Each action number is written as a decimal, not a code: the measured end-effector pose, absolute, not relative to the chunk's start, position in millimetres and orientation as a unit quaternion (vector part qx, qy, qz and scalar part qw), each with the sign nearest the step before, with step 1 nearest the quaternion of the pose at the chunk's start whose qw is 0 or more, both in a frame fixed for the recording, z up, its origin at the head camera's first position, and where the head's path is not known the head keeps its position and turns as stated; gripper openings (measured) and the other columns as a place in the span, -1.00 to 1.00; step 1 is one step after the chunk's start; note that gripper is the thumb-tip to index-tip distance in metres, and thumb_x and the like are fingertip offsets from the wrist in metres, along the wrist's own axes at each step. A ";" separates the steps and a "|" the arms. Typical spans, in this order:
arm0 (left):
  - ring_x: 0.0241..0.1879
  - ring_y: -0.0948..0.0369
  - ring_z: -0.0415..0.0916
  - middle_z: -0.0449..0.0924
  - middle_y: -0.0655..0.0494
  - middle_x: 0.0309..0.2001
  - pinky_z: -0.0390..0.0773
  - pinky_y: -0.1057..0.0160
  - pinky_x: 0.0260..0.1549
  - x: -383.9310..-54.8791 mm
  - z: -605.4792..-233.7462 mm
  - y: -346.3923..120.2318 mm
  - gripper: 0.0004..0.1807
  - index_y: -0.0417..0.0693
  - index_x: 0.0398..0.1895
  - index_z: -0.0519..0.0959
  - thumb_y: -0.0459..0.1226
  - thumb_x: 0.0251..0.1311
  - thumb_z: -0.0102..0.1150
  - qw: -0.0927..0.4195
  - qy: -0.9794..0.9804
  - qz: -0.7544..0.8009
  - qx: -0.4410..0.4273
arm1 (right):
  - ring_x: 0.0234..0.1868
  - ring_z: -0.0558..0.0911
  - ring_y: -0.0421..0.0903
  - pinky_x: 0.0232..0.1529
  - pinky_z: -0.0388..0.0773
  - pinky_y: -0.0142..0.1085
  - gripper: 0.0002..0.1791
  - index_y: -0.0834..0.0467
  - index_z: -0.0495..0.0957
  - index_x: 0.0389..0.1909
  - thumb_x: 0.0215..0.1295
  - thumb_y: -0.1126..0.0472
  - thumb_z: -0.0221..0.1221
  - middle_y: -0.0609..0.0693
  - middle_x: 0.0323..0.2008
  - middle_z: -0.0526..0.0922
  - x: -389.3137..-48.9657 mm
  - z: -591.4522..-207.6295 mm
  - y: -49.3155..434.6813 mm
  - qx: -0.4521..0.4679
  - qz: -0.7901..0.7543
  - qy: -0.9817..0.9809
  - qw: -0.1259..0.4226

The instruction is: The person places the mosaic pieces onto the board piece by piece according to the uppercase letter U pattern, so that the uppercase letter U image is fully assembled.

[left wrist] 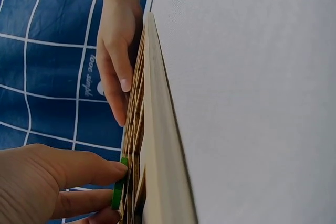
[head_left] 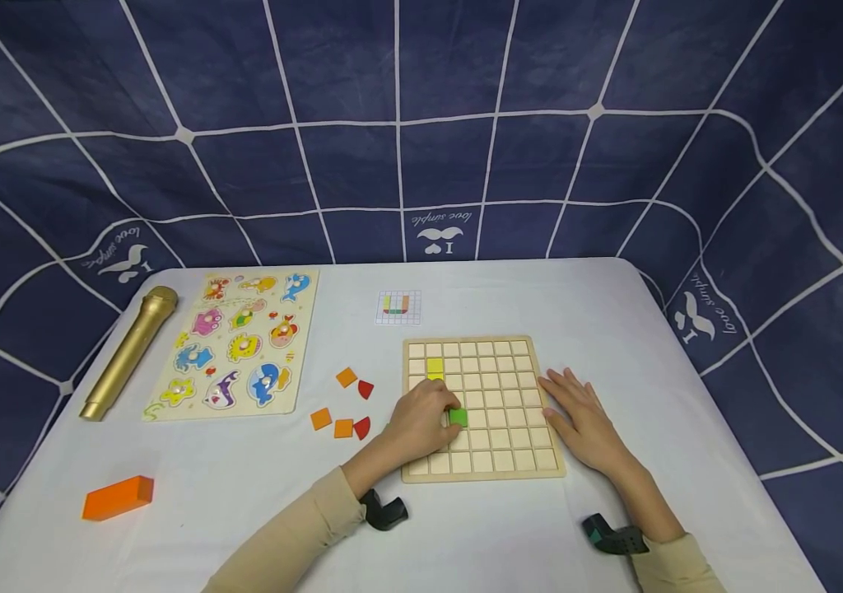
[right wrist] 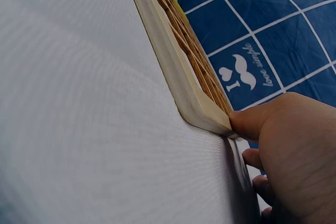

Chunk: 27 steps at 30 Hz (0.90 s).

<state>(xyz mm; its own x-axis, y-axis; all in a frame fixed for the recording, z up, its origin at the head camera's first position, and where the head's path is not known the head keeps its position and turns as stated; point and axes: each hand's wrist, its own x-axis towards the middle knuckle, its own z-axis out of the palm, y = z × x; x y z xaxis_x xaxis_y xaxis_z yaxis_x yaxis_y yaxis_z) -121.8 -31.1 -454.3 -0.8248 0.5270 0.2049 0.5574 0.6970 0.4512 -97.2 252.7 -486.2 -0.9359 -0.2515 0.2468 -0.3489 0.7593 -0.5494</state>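
Observation:
A wooden grid board [head_left: 506, 475] with square cells lies on the white table. Over its left part, my left hand [head_left: 421, 422] pinches a green square tile [head_left: 458, 417] between thumb and fingers. In the left wrist view the green tile [left wrist: 119, 183] stands tilted at the grid's cells. Yellow tiles [head_left: 434, 365] sit in the grid just beyond that hand, partly covered by it. My right hand [head_left: 580, 416] rests at the board's right edge with fingers extended; in the right wrist view its thumb [right wrist: 249, 121] touches the board's corner.
Orange square tiles [head_left: 321, 418] and red quarter-round tiles [head_left: 365, 389] lie left of the board. Behind it is a small pattern card [head_left: 398, 307]. Farther left are a sea-animal peg puzzle [head_left: 244, 346], a gold microphone [head_left: 128, 354] and an orange block [head_left: 118, 498].

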 end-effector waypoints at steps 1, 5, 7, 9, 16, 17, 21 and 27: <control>-0.33 0.28 0.38 0.51 0.17 -0.37 0.43 0.34 -0.41 -121.9 -453.8 -31.4 -0.72 -0.07 -0.31 0.67 -0.20 -0.16 0.40 0.029 -0.921 -0.254 -0.294 | 0.36 0.02 0.23 0.26 -0.24 0.17 -0.47 0.20 0.32 0.26 0.27 0.17 0.11 0.25 0.29 0.22 -97.1 -485.8 252.6 0.160 0.308 -0.935 0.079; -0.30 0.28 0.36 0.48 0.16 -0.31 0.41 0.33 -0.38 -123.2 -445.3 -37.8 -0.60 -0.06 -0.16 0.64 -0.17 -0.15 0.37 0.025 -0.922 -0.259 -0.285 | 0.36 0.02 0.23 0.26 -0.25 0.16 -0.47 0.20 0.32 0.26 0.28 0.17 0.11 0.25 0.29 0.22 -97.1 -485.6 252.2 0.159 0.309 -0.934 0.078; -0.28 0.28 0.34 0.47 0.14 -0.26 0.40 0.31 -0.36 -125.5 -437.3 -46.3 -0.54 -0.06 -0.08 0.61 -0.16 -0.15 0.36 0.029 -0.921 -0.273 -0.276 | 0.36 0.02 0.23 0.26 -0.25 0.16 -0.47 0.20 0.32 0.26 0.28 0.17 0.10 0.26 0.29 0.22 -97.2 -485.7 252.1 0.159 0.309 -0.935 0.077; -0.28 0.26 0.33 0.48 0.11 -0.21 0.39 0.28 -0.36 -129.1 -430.0 -59.2 -0.51 -0.05 -0.03 0.58 -0.17 -0.14 0.36 0.042 -0.919 -0.289 -0.264 | 0.36 0.01 0.23 0.26 -0.25 0.16 -0.47 0.20 0.32 0.26 0.27 0.17 0.11 0.26 0.29 0.22 -97.2 -485.4 252.0 0.158 0.309 -0.935 0.077; -0.25 0.09 0.40 0.48 0.00 -0.12 0.36 0.18 -0.30 -138.6 -426.9 -118.9 -0.47 -0.08 -0.01 0.56 -0.24 -0.17 0.43 0.077 -0.913 -0.342 -0.209 | 0.35 0.02 0.24 0.25 -0.25 0.17 -0.47 0.22 0.32 0.25 0.27 0.17 0.11 0.27 0.29 0.22 -97.6 -484.4 251.8 0.157 0.308 -0.935 0.077; -0.24 0.07 0.40 0.48 0.00 -0.12 0.36 0.17 -0.29 -139.1 -428.8 -126.2 -0.46 -0.08 -0.01 0.56 -0.25 -0.18 0.44 0.076 -0.914 -0.343 -0.203 | 0.35 0.02 0.25 0.25 -0.25 0.17 -0.47 0.22 0.32 0.25 0.27 0.17 0.11 0.27 0.29 0.22 -97.4 -484.1 251.9 0.156 0.308 -0.935 0.076; -0.17 0.11 0.37 0.47 0.06 -0.06 0.37 0.12 -0.21 -140.5 -438.9 -147.5 -0.45 -0.09 0.01 0.55 -0.27 -0.18 0.41 0.061 -0.921 -0.333 -0.191 | 0.35 0.01 0.25 0.26 -0.26 0.17 -0.47 0.22 0.32 0.26 0.27 0.17 0.11 0.27 0.29 0.21 -97.5 -484.0 252.6 0.155 0.310 -0.935 0.073; -0.14 0.17 0.33 0.46 0.13 -0.01 0.37 0.11 -0.15 -142.6 -452.9 -157.2 -0.44 -0.08 0.04 0.53 -0.32 -0.18 0.35 0.033 -0.926 -0.320 -0.196 | 0.36 0.00 0.23 0.26 -0.26 0.16 -0.46 0.21 0.32 0.26 0.28 0.17 0.11 0.26 0.30 0.20 -97.1 -484.3 252.0 0.153 0.312 -0.935 0.069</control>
